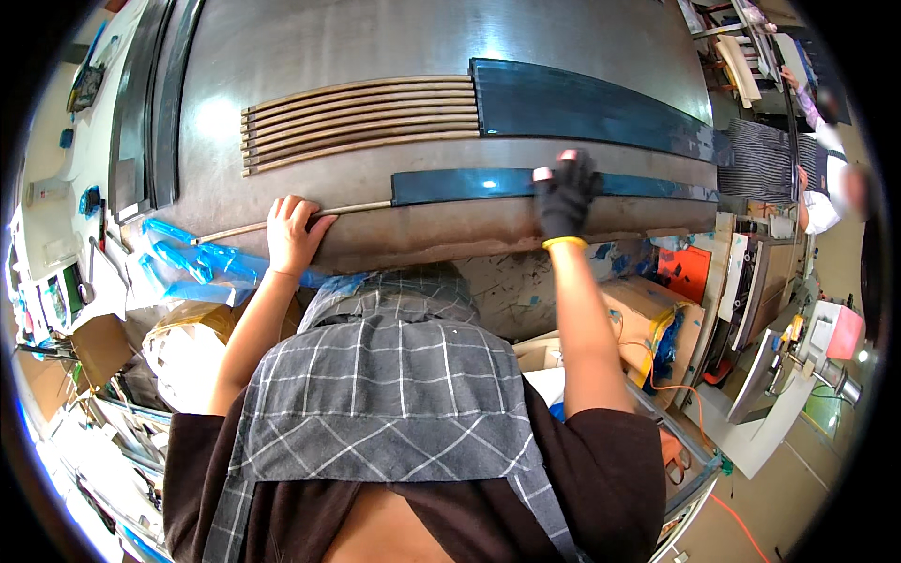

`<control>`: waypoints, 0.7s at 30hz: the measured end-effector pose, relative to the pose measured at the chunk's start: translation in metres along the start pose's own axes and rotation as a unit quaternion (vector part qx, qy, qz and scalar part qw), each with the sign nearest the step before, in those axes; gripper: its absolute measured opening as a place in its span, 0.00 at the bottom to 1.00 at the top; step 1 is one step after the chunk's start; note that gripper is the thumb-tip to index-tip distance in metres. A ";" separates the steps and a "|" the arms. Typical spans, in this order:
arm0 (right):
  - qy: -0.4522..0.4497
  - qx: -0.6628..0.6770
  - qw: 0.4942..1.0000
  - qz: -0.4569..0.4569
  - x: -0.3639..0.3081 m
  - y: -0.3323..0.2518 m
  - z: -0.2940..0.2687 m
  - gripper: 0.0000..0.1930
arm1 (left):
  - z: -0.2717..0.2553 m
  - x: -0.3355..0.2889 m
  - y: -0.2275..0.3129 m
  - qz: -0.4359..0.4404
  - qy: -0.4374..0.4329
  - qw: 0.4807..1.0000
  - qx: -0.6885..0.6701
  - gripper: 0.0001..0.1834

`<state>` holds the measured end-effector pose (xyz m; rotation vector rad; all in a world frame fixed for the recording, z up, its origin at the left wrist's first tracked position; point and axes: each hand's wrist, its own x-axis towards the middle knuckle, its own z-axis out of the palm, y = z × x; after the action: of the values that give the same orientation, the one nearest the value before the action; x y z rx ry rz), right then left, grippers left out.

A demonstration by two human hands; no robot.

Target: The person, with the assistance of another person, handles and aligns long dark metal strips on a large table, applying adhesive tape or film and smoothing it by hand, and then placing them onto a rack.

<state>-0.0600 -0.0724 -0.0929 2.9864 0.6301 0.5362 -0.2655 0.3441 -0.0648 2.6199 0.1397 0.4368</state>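
A thin brown rod (357, 207) lies along the near edge of the table, its right end meeting a narrow dark blue strip (441, 185). My bare left hand (296, 230) is closed around the rod, thumb pointing right. On the strip rests my right hand (567, 197), in a black glove with bare fingertips, fingers stretched out and a yellow band at the wrist. Farther back, several similar rods (361, 119) lie side by side. Their right ends meet a wider dark blue sheet (582, 103).
The metal tabletop (375, 42) has long dark bars (169, 103) at its left. Crumpled blue plastic film (183, 258) hangs at the near left edge. An open cardboard box (648, 319) stands below on the right. At far right, another person (821, 206) is beside striped material (760, 159).
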 end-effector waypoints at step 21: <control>0.000 0.159 0.985 0.072 -0.001 0.095 -0.012 0.46 | -0.006 0.013 0.024 0.006 -0.110 0.988 0.107 0.10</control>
<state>-0.0282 -0.1601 -0.0712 3.3523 0.5470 0.4845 -0.2552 0.3277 -0.0446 2.8594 0.1018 0.1403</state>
